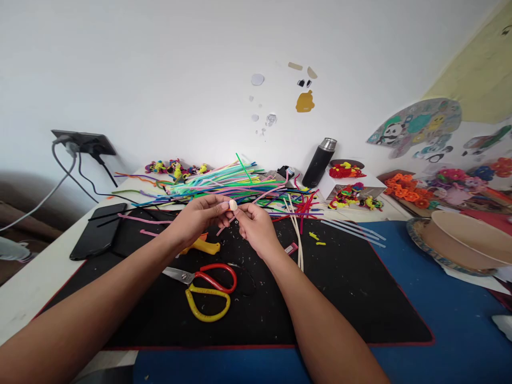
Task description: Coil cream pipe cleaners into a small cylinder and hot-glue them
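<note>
My left hand [206, 216] and my right hand [256, 226] meet above the black mat [340, 304], fingertips pinched together. Between them is a small cream-coloured rounded piece [232, 205], apparently of wound pipe cleaner; both hands touch it. A short pink pipe cleaner [224, 228] slants below the fingers, and I cannot tell if it joins the piece. Scissors [210, 293] with one red and one yellow handle lie nearer to me. Partly hidden behind my left wrist is a yellow and orange tool [206, 246], its kind unclear.
A heap of coloured pipe cleaners [224, 184] lies along the wall. To its right stand a black thermos [319, 164] and a white box [372, 184] with small pipe-cleaner figures. The black phone [98, 232] is at left; a round, shallow container [468, 240] is at right.
</note>
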`<state>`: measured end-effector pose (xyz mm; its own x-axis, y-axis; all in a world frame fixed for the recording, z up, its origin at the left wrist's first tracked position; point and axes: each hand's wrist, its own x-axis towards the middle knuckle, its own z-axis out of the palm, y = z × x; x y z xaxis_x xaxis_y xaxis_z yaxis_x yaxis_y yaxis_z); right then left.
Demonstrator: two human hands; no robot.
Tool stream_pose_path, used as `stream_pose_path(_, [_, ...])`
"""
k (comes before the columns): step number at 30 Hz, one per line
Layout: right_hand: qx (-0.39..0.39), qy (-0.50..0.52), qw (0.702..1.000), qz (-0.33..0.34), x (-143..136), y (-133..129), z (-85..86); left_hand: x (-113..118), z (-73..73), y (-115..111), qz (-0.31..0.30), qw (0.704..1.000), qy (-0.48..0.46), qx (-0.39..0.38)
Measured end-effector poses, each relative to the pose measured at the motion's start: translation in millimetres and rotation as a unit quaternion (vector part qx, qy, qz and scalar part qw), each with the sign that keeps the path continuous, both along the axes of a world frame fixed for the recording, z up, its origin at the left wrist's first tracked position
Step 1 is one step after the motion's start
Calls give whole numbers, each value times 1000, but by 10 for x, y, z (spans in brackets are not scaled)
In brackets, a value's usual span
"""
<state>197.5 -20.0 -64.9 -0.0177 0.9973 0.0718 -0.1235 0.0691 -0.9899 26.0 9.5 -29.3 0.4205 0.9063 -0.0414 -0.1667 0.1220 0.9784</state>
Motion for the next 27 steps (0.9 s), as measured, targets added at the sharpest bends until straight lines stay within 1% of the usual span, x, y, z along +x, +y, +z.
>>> stream_pose_path(4, [-4,-5,1000,-2,2,12,-34,1,20,-21,-13,990,98,105])
stream_pose_path(7, [-17,1,1000,-5,-2,10,-28,-15,5,-16,8,974,151,169])
stream_pose_path(9, [-19,-3,1000,-9,-5,4,-16,-34,-9,-10,32,952,198,230])
stream_pose_path(12, [-8,-26,999,-17,-6,-4,-9,-52,-13,-19,59,908,266,317])
stream_pose_path(16, [11,-67,997,-28,-7,-5,-47,-46,-2,-49,65,877,312,360])
stream_pose_path(18, [8,-73,997,-27,-10,0,-71,-41,-5,-53,66,869,321,371])
stream_pose_path(19, [5,-71,997,-27,-12,1,-79,-40,-10,-50,63,873,318,364])
stream_pose_path(20, [3,-68,997,-27,-14,2,-85,-40,-16,-44,58,885,305,347])
stream_pose_path(24, [2,-52,998,-19,-21,-5,-72,-45,-21,-3,34,950,209,230])
stream_pose_path(27, [13,-44,999,-6,-27,-23,-37,-44,-4,22,29,976,154,153])
